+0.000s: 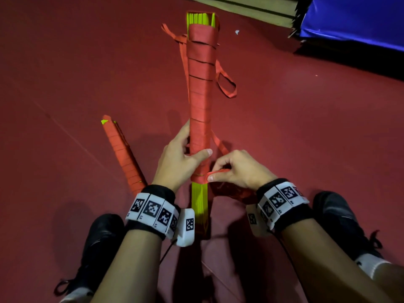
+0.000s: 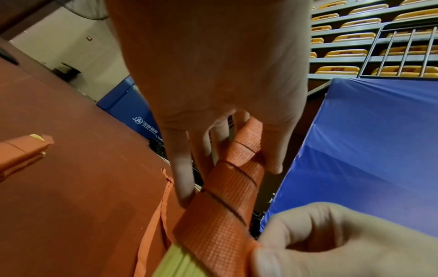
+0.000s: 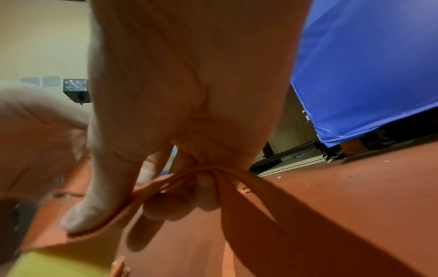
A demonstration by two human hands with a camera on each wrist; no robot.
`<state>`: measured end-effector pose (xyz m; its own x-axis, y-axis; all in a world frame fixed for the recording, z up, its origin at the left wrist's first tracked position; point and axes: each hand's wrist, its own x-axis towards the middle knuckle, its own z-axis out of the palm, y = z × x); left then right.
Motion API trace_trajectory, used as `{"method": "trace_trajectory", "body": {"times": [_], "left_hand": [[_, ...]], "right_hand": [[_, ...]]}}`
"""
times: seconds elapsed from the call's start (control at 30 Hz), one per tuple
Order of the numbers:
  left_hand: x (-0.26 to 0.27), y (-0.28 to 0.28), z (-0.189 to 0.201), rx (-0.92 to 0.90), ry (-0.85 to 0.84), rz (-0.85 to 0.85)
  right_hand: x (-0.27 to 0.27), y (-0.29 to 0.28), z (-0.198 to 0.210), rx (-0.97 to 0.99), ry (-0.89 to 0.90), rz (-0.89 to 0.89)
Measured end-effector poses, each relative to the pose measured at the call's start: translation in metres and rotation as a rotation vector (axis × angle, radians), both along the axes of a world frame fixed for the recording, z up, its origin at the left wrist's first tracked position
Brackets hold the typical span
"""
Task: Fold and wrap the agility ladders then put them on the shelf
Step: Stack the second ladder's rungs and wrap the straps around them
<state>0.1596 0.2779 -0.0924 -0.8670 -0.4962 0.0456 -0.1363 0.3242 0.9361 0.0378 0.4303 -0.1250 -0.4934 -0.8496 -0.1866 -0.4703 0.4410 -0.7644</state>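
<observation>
- Far left on the red floor (image 1: 65,73) lies a finished ladder bundle (image 1: 123,154), wrapped in red strap with a bit of yellow showing at its far tip; it rests at a slant, apart from your hands.
- Your left hand (image 1: 179,158) grips the ladder bundle you are wrapping (image 1: 200,101) — thumb laid across its top face, fingers (image 2: 182,180) curled round the far side, as the left wrist view shows.
- That bundle runs straight away from you between your shoes, on or just above the floor. Red strap covers most of its length, while the yellow rungs (image 1: 199,202) stand bare at the near end and peek out at the far end.
- Loose strap loops (image 1: 226,84) trail off both sides of the bundle near its far half.
- Your right hand (image 1: 236,169) pinches the red strap (image 1: 218,171) at the bundle's near end, just where the wrapping stops — thumb and forefinger press the strap end, and the other fingers (image 3: 206,195) curl round more strap in the right wrist view.
- At the far right sits a blue mat (image 1: 354,20), well apart from the bundle.
</observation>
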Motion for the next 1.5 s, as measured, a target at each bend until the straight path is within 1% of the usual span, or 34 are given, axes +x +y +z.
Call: {"method": "trace_trajectory", "body": {"times": [0.1,0.2,0.23,0.33,0.37,0.4,0.47,0.5,0.53,0.57,0.63,0.73,0.8,0.83,0.9,0.93,1.0,1.07,1.13,1.23,1.33,1.43,1.5], "left_hand": [[0.001,0.0,0.0,0.006,0.002,0.016],[0.002,0.0,-0.001,0.023,0.018,0.031],[0.002,0.0,-0.001,0.027,0.023,0.026],[0.002,0.0,0.001,0.05,0.04,0.018],[0.002,-0.002,0.002,0.058,0.048,0.014],[0.003,-0.003,0.002,0.069,0.052,0.008],[0.006,-0.005,0.005,0.096,0.056,-0.022],[0.007,-0.005,0.006,0.11,0.054,-0.039],[0.008,-0.006,0.006,0.134,0.052,-0.054],[0.008,-0.006,0.005,0.167,0.052,-0.061],[0.009,-0.006,0.006,0.236,0.076,-0.053],[0.005,-0.005,0.003,0.179,0.108,0.031],[0.002,0.0,0.003,0.058,0.062,0.099],[0.0,0.004,0.001,-0.043,0.015,0.124],[0.0,0.009,-0.004,-0.278,-0.098,0.172],[0.0,0.011,-0.005,-0.347,-0.113,0.198],[0.001,0.014,-0.007,-0.389,-0.137,0.219],[0.007,0.013,-0.01,-0.359,-0.167,0.216],[0.014,0.013,-0.01,-0.282,-0.161,0.22],[0.018,0.01,-0.015,-0.203,-0.131,0.237],[0.019,0.002,-0.019,-0.195,-0.11,0.27],[0.02,-0.003,-0.023,-0.19,-0.106,0.308],[0.02,-0.005,-0.024,-0.174,-0.098,0.315]], "right_hand": [[-0.001,0.004,0.005,-0.066,-0.111,0.026],[-0.002,0.006,0.0,-0.052,-0.153,0.047],[-0.003,0.005,0.0,-0.042,-0.134,0.048],[-0.001,0.0,-0.003,0.038,0.025,0.073],[0.0,-0.003,-0.005,0.05,0.048,0.062],[0.002,-0.004,-0.009,0.041,0.02,0.052],[0.009,-0.005,-0.014,-0.021,-0.166,0.054],[0.012,-0.005,-0.017,-0.055,-0.228,0.066],[0.014,-0.004,-0.017,-0.082,-0.255,0.084],[0.017,-0.004,-0.015,-0.101,-0.244,0.104],[0.018,-0.006,-0.015,-0.113,-0.163,0.093],[0.019,-0.008,-0.019,-0.119,-0.047,0.06],[0.019,-0.01,-0.021,-0.112,0.056,0.021],[0.02,-0.009,-0.02,-0.104,0.104,0.015],[0.023,-0.008,-0.016,-0.085,0.131,0.03],[0.022,-0.007,-0.013,-0.07,0.126,0.032],[0.021,-0.011,-0.01,0.018,0.114,0.074],[0.019,-0.015,-0.009,0.083,0.067,0.111],[0.022,-0.015,-0.006,0.096,0.043,0.136],[0.023,-0.013,-0.005,0.077,0.062,0.083],[0.027,-0.015,-0.004,0.068,0.095,0.033],[0.028,-0.017,0.0,0.077,0.181,0.052],[0.028,-0.019,-0.002,0.071,0.149,0.06]]}}
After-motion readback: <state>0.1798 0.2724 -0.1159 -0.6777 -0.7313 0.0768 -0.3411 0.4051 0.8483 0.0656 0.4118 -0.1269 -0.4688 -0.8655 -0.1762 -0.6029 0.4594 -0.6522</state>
